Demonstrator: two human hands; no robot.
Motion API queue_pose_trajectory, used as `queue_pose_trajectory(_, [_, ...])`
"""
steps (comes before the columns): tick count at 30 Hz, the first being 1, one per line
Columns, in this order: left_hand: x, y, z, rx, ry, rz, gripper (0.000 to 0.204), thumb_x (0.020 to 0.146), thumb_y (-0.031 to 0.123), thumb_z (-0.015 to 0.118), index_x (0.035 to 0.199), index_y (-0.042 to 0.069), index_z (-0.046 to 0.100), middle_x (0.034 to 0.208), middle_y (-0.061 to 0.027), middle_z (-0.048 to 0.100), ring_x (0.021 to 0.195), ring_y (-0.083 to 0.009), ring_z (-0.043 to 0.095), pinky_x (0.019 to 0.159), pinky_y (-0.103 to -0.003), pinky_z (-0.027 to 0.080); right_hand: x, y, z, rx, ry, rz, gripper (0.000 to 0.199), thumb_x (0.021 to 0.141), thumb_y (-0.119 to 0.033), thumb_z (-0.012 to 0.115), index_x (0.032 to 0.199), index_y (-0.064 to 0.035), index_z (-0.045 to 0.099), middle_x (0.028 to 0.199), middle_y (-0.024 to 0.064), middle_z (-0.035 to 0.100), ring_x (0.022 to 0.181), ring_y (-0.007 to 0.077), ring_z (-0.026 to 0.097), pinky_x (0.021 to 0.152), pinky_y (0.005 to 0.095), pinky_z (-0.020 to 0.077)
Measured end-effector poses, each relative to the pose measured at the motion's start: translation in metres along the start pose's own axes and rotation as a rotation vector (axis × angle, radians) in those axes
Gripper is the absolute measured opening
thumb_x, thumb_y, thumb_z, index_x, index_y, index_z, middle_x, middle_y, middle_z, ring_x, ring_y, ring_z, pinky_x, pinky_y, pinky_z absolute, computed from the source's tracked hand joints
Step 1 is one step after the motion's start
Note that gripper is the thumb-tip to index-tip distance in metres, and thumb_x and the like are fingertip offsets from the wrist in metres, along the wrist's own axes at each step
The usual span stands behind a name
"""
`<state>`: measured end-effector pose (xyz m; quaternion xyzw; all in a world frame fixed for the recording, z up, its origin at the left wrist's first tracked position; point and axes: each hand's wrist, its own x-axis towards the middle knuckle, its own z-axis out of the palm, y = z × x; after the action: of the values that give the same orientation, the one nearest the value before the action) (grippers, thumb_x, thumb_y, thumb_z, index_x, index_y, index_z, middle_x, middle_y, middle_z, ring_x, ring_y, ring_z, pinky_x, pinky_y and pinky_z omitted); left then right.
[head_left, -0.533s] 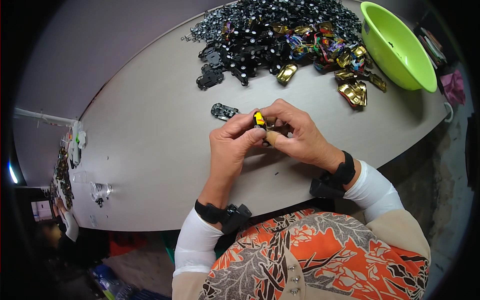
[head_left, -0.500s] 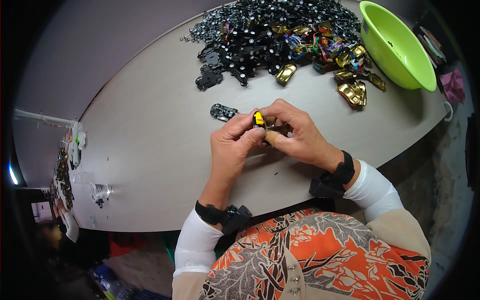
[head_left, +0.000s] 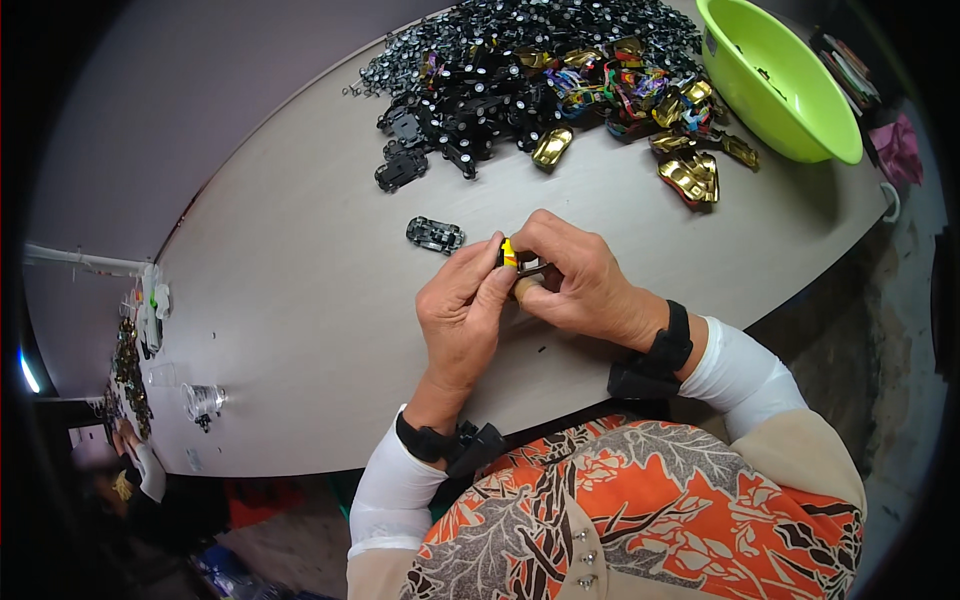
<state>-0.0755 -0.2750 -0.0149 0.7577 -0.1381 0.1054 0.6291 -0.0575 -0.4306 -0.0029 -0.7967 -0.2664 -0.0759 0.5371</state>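
My left hand (head_left: 460, 305) pinches a small toy car (head_left: 509, 253) with a yellow, red-marked patch and dark edges. My right hand (head_left: 580, 275) closes on the car's right side, thumb and fingers pressed together. A dark piece shows between its fingertips, but the hands cover most of it. Just left of my left fingertips, a black toy car chassis (head_left: 435, 234) lies on the table. Farther off rests a single gold toy car body (head_left: 552, 147).
At the back, black chassis (head_left: 500, 100), coloured and gold bodies (head_left: 690, 180) and small metal parts (head_left: 440, 50) are heaped. A green basin (head_left: 790, 100) stands at the right, a clear plastic cup (head_left: 203, 400) at the left. Another person (head_left: 140, 470) sits at the far left.
The whole view has shifted slightly. My right fingers have closed in tighter around the toy car, and the gap that showed between them has narrowed. Both hands keep hold of it.
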Motion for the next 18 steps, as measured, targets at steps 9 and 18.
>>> queue_pose_trajectory(9, [0.004, 0.0, -0.004, -0.22, -0.127, -0.18, 0.027, 0.086, 0.004, 0.056, 0.111, -0.002, 0.06, 0.106, -0.0077, 0.058, 0.084, -0.0107, 0.058, 0.068, -0.022, 0.05, -0.001, 0.007, -0.005, 0.019, 0.051, -0.007, 0.021, 0.071, -0.006, 0.064, 0.09, -0.0031, 0.055, 0.08, 0.0094, 0.051, 0.064, 0.0255, 0.054, 0.055, 0.0326, 0.0454])
queue_pose_trajectory(18, [0.012, -0.005, -0.015, -0.561, -0.26, -0.579, 0.035, 0.078, 0.001, 0.065, 0.112, -0.002, 0.055, 0.102, -0.0089, 0.06, 0.084, -0.0139, 0.059, 0.068, -0.026, 0.054, -0.001, 0.021, -0.005, 0.163, -0.008, -0.129, 0.016, 0.072, -0.001, 0.065, 0.087, -0.0011, 0.06, 0.081, 0.0073, 0.053, 0.065, 0.0174, 0.055, 0.058, 0.0262, 0.0441])
